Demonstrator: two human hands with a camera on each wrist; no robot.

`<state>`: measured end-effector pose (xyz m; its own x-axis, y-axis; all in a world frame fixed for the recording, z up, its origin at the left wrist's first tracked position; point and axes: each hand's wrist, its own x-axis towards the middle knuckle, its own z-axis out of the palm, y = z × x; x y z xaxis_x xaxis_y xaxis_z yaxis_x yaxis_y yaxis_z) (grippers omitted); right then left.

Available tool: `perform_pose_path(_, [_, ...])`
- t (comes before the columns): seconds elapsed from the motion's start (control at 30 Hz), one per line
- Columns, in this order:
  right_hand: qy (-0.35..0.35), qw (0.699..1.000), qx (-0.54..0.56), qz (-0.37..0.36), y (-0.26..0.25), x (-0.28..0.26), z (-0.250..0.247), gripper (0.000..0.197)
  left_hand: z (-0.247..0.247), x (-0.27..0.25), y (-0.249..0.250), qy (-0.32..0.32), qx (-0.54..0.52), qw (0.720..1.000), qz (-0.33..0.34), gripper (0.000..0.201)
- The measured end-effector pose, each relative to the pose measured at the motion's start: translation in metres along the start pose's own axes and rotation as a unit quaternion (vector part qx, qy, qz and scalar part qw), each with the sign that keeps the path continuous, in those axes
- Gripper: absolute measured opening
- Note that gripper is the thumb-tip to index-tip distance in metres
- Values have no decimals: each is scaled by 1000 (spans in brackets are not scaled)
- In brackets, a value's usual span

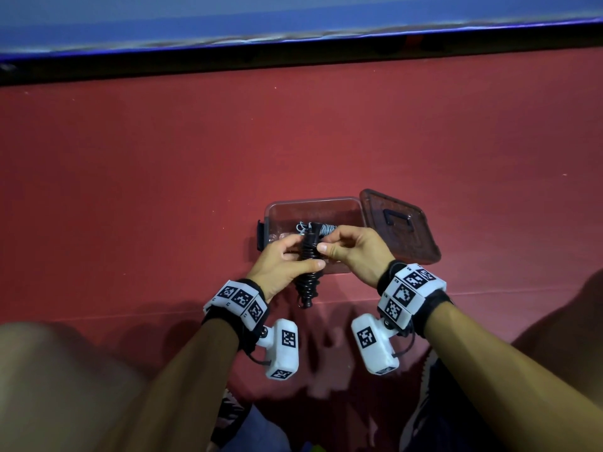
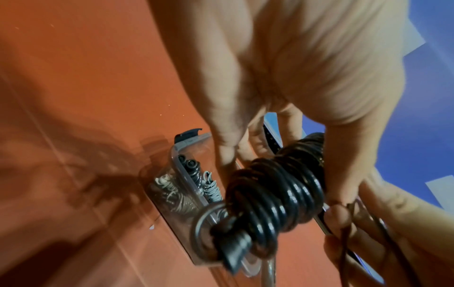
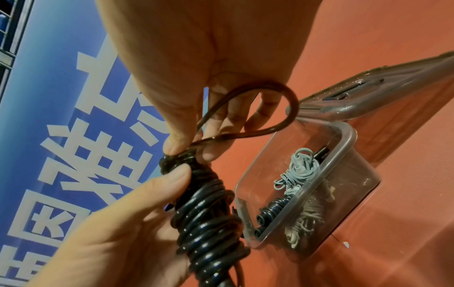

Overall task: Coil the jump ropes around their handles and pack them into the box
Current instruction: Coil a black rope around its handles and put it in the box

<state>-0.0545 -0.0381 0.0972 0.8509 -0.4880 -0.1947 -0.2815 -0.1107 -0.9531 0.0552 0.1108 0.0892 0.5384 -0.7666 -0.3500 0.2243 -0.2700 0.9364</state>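
Left hand: my left hand point(image 1: 283, 263) grips the black jump rope bundle point(image 1: 308, 265) round its middle, thumb across the coils.
Right hand: my right hand point(image 1: 353, 250) pinches the loose rope loop point(image 3: 282, 108) at the bundle's far end.
Hidden: the handles under the coils I cannot make out; the left wrist view is blurred.
Axis: the bundle's long axis runs from me towards the box, held above its near edge.
Box: the clear box point(image 1: 326, 202) holds grey point(image 3: 298, 169), black and whitish coiled ropes.
Lid: the lid point(image 1: 421, 236) lies open on the right on the red floor point(image 1: 163, 190).
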Motion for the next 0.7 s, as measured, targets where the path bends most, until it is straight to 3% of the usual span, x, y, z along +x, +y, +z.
perform_pose_path(0.1, [-24, 1000, 2, 3, -1, 0, -2, 7, -3, 0, 0, 18, 2, 1000, -1, 42])
perform_pose_path(0.2, [-3, 1000, 1, 3, 1, 1, -4, 5, -2, 2, -1, 36, -7, 999, -6, 37])
perform_pose_path(0.3, [14, 1000, 11, 0, 2, 1, -2, 19, -1, 6, -1, 54, -41, 998, -18, 34])
perform_pose_path(0.6, [-29, 999, -16, -9, -4, -1, 0, 23, -1, 8, 0, 37, -63, 997, -39, 35])
perform_pose_path(0.7, [-17, 999, -46, -1, -3, 2, -2, 16, -1, 7, 0, 39, -70, 996, -35, 34])
